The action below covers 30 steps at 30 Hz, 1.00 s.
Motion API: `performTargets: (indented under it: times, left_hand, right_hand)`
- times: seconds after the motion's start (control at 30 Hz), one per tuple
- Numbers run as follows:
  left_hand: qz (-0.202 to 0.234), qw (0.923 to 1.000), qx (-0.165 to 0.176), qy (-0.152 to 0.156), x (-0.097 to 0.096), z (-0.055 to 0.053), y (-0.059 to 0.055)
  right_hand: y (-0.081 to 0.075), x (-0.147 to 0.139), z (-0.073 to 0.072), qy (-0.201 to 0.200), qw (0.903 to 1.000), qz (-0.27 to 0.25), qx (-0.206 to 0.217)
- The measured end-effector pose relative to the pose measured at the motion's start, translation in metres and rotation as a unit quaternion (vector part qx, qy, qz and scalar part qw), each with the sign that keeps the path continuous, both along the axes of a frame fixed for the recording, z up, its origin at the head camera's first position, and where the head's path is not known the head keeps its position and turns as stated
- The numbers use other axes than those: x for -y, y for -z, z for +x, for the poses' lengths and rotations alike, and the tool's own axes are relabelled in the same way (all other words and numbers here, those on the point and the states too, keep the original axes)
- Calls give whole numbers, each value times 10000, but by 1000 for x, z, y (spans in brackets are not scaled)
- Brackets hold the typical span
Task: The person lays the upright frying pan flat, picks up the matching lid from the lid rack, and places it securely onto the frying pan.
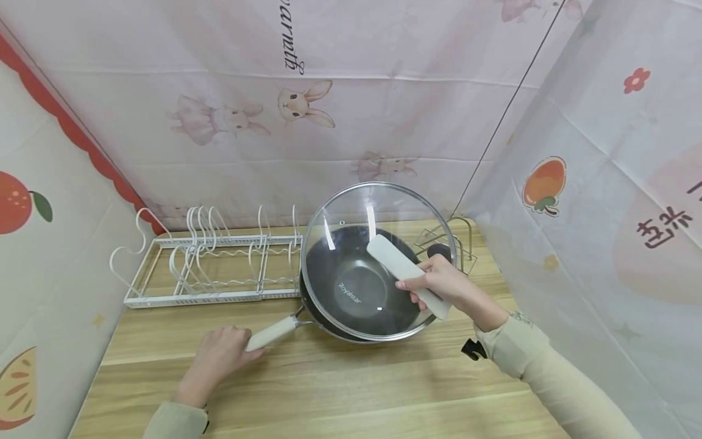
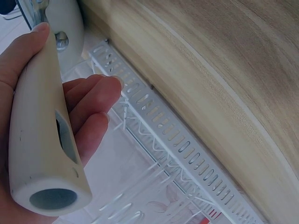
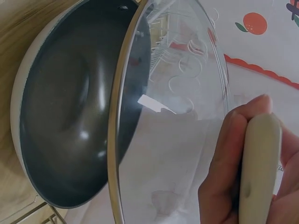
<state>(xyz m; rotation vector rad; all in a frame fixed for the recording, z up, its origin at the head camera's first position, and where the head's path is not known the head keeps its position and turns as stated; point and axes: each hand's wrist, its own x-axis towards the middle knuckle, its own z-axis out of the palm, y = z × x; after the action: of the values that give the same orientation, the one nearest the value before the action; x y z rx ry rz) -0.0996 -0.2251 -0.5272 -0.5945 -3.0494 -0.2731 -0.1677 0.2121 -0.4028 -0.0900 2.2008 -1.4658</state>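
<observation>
My left hand (image 1: pixel 219 350) grips the cream handle (image 1: pixel 272 332) of a deep wok, its fingers curled under it in the left wrist view. The dark wok (image 3: pixel 60 107) stands on the table with its inside visible. Above it, my right hand (image 1: pixel 441 280) holds the long cream handle (image 1: pixel 400 265) of a round glass lid (image 1: pixel 351 210). In the right wrist view the metal-rimmed lid is tilted, and part of the wok's opening is uncovered. Whether the rims touch cannot be told.
A white wire dish rack (image 1: pixel 219 297) stands left of the wok on the wooden table (image 1: pixel 351 390). Behind the lid's right edge is a gold wire rack (image 1: pixel 468 235), with a dark oval shape nearby. Printed cloth walls (image 1: pixel 340 55) enclose the back and sides.
</observation>
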Motion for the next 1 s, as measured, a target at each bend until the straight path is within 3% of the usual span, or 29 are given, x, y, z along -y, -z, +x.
performTargets:
  times: [0.23,1.0]
  left_hand:
    - [22,10000,1,-24,-1,2,-3]
    - [10,10000,-36,-59,-1,3,-2]
  right_hand:
    - [13,3,-10,83,9988,-202,428]
    - [46,16,-28,393,9923,-359,1115]
